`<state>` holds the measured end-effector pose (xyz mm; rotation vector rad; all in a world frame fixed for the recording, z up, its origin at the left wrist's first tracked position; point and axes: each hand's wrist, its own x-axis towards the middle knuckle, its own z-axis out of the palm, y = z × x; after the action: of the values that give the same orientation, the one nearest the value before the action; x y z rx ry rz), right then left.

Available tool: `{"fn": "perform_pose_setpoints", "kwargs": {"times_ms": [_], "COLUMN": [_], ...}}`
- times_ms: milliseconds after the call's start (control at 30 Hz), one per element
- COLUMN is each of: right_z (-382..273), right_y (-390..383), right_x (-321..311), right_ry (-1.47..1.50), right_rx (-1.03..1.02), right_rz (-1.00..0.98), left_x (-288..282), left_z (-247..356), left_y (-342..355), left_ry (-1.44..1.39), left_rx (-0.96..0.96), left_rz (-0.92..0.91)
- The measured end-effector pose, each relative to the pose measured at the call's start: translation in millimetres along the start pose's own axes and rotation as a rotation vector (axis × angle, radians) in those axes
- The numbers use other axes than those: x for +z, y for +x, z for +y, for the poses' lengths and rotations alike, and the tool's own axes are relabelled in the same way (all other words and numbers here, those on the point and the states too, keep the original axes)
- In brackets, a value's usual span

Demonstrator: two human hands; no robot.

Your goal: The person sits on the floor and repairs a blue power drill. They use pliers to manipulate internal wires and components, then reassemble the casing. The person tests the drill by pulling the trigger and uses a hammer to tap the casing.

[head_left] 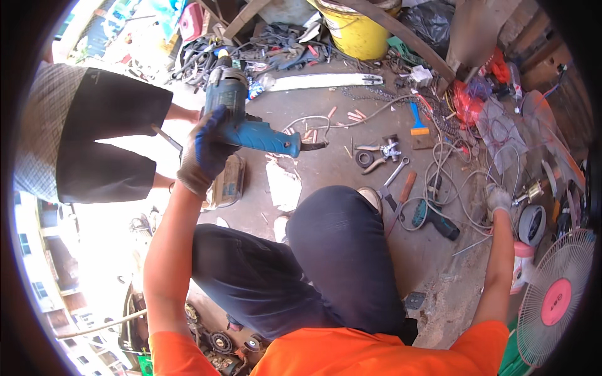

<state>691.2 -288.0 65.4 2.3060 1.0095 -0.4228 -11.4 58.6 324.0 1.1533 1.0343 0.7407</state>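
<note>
My left hand (207, 147), in a grey glove with a blue palm, grips a blue power drill (254, 131), raised at the left middle, its body upright and a cord at the handle's end. My right hand (500, 199), in a light glove, reaches down at the right among looped grey cables (453, 147); what its fingers hold is too small to make out. Left of it a dark teal cordless drill (439, 219) lies on the floor, beside a wrench (395, 178), a file with an orange handle (404, 191), pliers (373, 164) and a black tape roll (365, 160).
Another person's legs in dark shorts (113, 128) are at the left. A yellow bucket (357, 34), white bar (323, 81), wooden beams and clutter fill the back. A fan (552, 294) stands at lower right. My bent knees (332, 244) occupy the middle; machinery parts (216, 341) lie lower left.
</note>
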Motion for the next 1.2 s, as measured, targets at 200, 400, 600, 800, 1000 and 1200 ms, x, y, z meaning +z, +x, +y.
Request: {"fn": "perform_pose_setpoints", "kwargs": {"times_ms": [200, 400, 600, 800, 1000, 1200], "right_z": [-21, -169, -321, -351, -355, -355], "right_y": [-10, -188, -321, -315, -322, -320], "right_x": [-58, -307, -414, -392, -382, -386], "right_ry": [-0.065, 0.923, 0.369, 0.358, 0.3, 0.348], "right_rx": [-0.085, -0.678, -1.111, -1.106, -1.149, -1.185], "right_rz": [0.068, 0.544, 0.344, 0.584, 0.838, 0.731], "left_x": [2, 34, 62, 27, 14, 9], "left_z": [-7, 18, 34, 18, 27, 29], "left_y": [-5, -13, -26, -22, -38, -36], "left_ry": [0.394, -0.291, -0.467, 0.103, 0.981, 1.2], "left_rx": [0.229, -0.104, 0.017, 0.381, 0.959, 1.19], "left_rz": [-0.034, -0.035, -0.053, -0.23, -0.044, 0.034]}}
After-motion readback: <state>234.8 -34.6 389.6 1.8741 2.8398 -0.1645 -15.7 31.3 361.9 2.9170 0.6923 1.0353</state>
